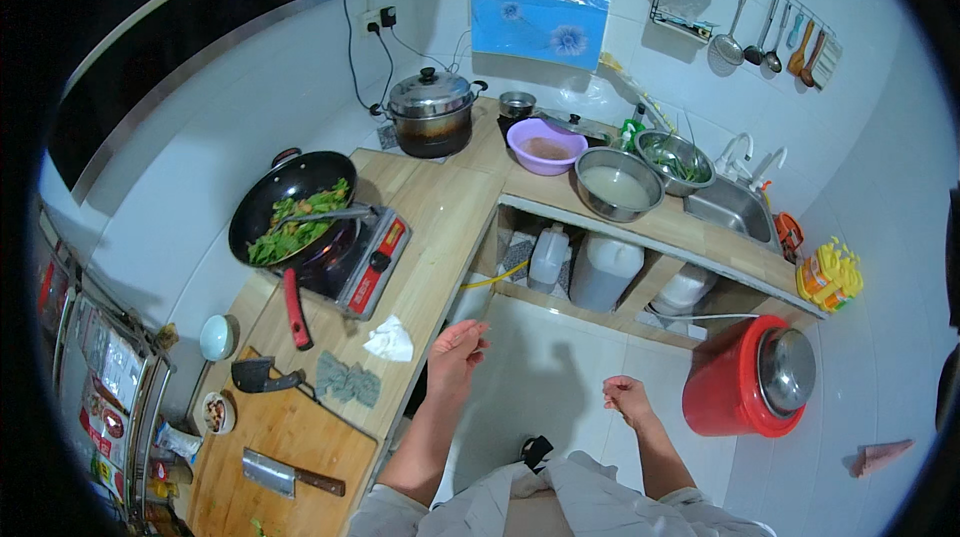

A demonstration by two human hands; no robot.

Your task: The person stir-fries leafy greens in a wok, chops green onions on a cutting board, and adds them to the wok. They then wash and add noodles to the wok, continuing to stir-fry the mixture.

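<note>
My left hand (459, 357) is raised just past the counter's edge, fingers curled, with no object visible in it. My right hand (624, 396) hangs over the tiled floor with bent fingers; whether anything small is in it cannot be told. To the left, a black wok (255, 199) with a red handle holds chopped greens and a metal spatula (322, 216), on a portable gas stove (379, 259). Nearer lie a white tissue (390, 340), a grey-green cloth (347, 379), a black-handled cleaver (255, 374) and a wood-handled cleaver (270, 471) on a wooden cutting board (300, 432).
A steamer pot (431, 117) stands in the back corner. Along the far counter are a purple basin (547, 147), a steel bowl of cloudy liquid (619, 184), a bowl of greens (675, 162) and a sink (731, 211). A red bucket (720, 379) stands at right.
</note>
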